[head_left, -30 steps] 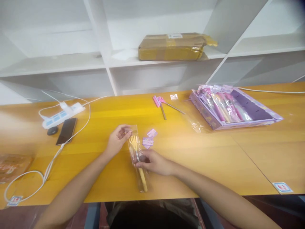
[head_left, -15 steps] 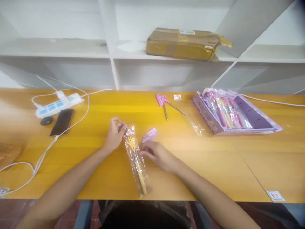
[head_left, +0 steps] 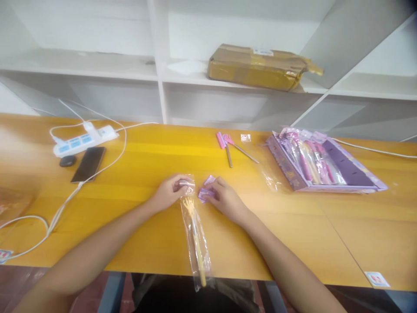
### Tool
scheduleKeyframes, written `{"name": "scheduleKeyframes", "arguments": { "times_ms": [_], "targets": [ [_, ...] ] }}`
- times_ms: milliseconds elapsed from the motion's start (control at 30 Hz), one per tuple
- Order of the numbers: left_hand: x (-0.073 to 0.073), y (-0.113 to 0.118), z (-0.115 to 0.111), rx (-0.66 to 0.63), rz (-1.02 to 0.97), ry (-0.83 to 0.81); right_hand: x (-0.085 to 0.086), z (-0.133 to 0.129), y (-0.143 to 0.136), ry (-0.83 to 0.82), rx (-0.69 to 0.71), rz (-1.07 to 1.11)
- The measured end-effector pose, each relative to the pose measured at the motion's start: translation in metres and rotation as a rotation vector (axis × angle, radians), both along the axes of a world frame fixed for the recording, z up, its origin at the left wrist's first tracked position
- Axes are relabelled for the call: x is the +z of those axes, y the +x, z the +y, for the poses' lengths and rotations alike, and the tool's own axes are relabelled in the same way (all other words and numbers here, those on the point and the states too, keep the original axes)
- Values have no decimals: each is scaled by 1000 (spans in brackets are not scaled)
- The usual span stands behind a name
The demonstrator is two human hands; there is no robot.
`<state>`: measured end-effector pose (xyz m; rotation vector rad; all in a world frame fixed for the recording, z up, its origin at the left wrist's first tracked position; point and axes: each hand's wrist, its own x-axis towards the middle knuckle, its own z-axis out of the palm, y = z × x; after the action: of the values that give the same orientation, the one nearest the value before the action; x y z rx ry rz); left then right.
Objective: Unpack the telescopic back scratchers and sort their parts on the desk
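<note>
My left hand [head_left: 168, 192] is closed on the top end of a clear plastic bag [head_left: 186, 232]. Inside that bag lies a yellow back scratcher [head_left: 199, 256], its claw head towards my fingers and its handle pointing down past the table's front edge. Just to the right, my right hand [head_left: 230, 203] has its thumb and fingers pinched on a small purple card [head_left: 203, 195]; a second purple card [head_left: 210, 178] shows under the fingertips. Farther back on the table rests a pink-headed back scratcher [head_left: 243, 151] with a metal rod, beside a pink piece [head_left: 220, 140] with another rod.
A purple display box [head_left: 345, 190] with several bagged back scratchers stands at the right. Left are a power strip [head_left: 86, 140], a phone [head_left: 88, 164], a black earbud-like case [head_left: 67, 161] and white cables. A taped carton [head_left: 254, 69] sits on the shelf behind.
My right hand has moved from beside the bag onto the purple cards and pinched one. My left hand has shifted its hold along the bag's top, and the bag has slid nearer the front edge.
</note>
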<state>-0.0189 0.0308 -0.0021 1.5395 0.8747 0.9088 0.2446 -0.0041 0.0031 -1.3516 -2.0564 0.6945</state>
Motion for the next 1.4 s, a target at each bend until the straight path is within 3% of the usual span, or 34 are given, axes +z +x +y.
{"name": "scheduleKeyframes", "arguments": {
  "times_ms": [200, 333, 467, 700, 833, 1067, 1400],
  "targets": [
    [8, 1, -10, -106, -59, -89, 14, 3, 7, -84, -64, 124],
    [6, 3, -12, -158, -128, -189, 11, 7, 9, -93, -143, 395],
    [1, 7, -14, -227, -255, -287, 10, 6, 1, -182, -134, 627],
    [1, 14, -12, -316, -478, -502, 14, -7, -19, -236, -74, 758],
    [0, 11, -9, -348, -545, -623, 9, -8, -22, -153, -97, 745],
    [4, 11, -8, -384, -523, -664, 7, -7, -12, -2, -97, 428],
    [3, 11, -6, -426, -511, -681, 6, -5, -13, -68, -91, 482]
  ]
}}
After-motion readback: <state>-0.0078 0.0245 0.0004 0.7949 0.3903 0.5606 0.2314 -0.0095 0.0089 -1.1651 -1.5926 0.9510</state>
